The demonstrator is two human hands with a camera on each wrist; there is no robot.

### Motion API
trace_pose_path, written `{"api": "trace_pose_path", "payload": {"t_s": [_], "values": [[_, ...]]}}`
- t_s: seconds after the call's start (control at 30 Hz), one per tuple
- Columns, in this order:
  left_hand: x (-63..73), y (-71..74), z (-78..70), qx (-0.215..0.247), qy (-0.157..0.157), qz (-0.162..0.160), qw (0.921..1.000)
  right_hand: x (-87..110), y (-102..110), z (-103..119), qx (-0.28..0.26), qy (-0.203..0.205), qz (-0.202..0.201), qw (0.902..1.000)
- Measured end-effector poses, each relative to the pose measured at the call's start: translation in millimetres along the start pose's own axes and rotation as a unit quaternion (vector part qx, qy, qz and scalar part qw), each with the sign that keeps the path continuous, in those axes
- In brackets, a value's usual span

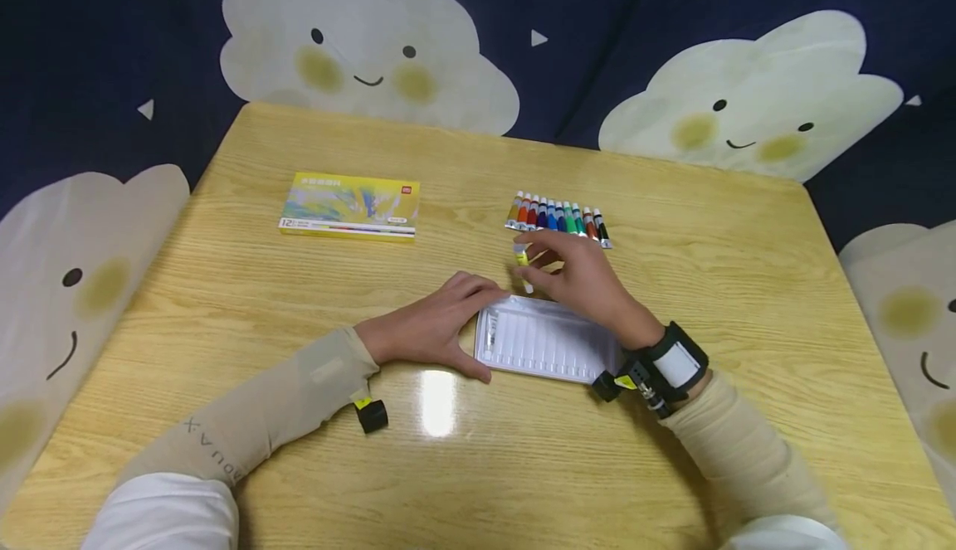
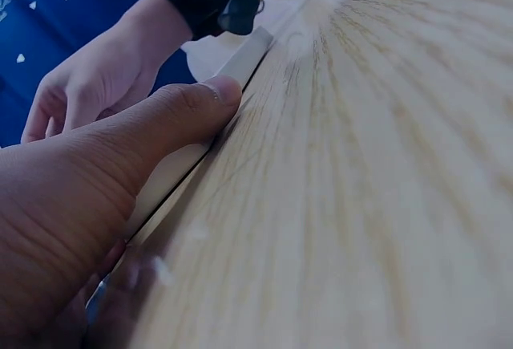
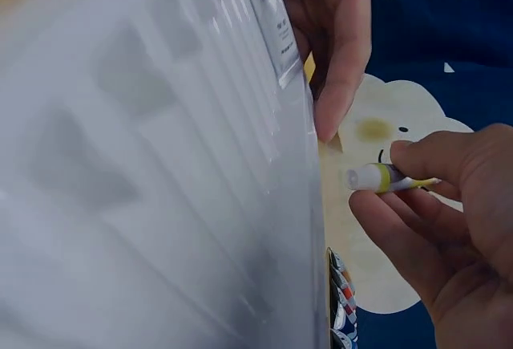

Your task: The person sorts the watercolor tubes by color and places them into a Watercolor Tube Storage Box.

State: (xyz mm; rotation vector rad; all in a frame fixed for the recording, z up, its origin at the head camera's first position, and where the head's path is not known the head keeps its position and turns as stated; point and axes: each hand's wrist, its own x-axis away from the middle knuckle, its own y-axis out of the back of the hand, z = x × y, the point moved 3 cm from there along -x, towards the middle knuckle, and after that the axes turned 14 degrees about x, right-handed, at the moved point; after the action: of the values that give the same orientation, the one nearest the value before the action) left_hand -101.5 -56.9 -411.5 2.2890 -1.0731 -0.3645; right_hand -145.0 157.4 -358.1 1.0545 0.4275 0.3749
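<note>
My left hand [image 1: 436, 322] grips the left end of a white slotted plastic tray [image 1: 541, 347], thumb along the near edge and fingers at the far corner. In the left wrist view the thumb [image 2: 180, 116] presses on the tray's side. One silver-white paint tube [image 1: 490, 332] lies in the leftmost part of the tray. Just beyond the tray's far edge, my right hand [image 1: 582, 280] pinches a small yellow-banded paint tube [image 1: 521, 258] between thumb and fingertips. Its white cap [image 3: 365, 177] points toward the tray in the right wrist view.
A row of paint tubes [image 1: 553, 216] in several colours lies beyond the right hand. Farther left on the wooden table [image 1: 358, 484] is a yellow paint box [image 1: 349, 208]. A dark blue cloth with white clouds [image 1: 366, 27] hangs behind the table.
</note>
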Motion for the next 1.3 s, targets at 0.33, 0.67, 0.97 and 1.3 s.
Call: {"api": "trace_pose_path", "payload": {"t_s": [0.33,0.67,0.97,1.3], "values": [[-0.1,0.6,0.3,0.004,0.003,-0.003,1.0,21.2,-1,4,-0.029,-0.053,-0.02,0.998],[-0.5,0.4,-0.2,0.007,0.0,-0.003,1.0,34.1,-15,14,-0.076,-0.093,-0.017,0.9927],[-1.6,0.4,1.4,0.009,0.003,0.001,1.0,39.7,-24,14,-0.101,-0.107,-0.018,0.9889],[-3.3,0.4,0.5,0.008,-0.016,-0.007,0.9998,40.6,-30,16,-0.099,-0.108,-0.017,0.9891]]}}
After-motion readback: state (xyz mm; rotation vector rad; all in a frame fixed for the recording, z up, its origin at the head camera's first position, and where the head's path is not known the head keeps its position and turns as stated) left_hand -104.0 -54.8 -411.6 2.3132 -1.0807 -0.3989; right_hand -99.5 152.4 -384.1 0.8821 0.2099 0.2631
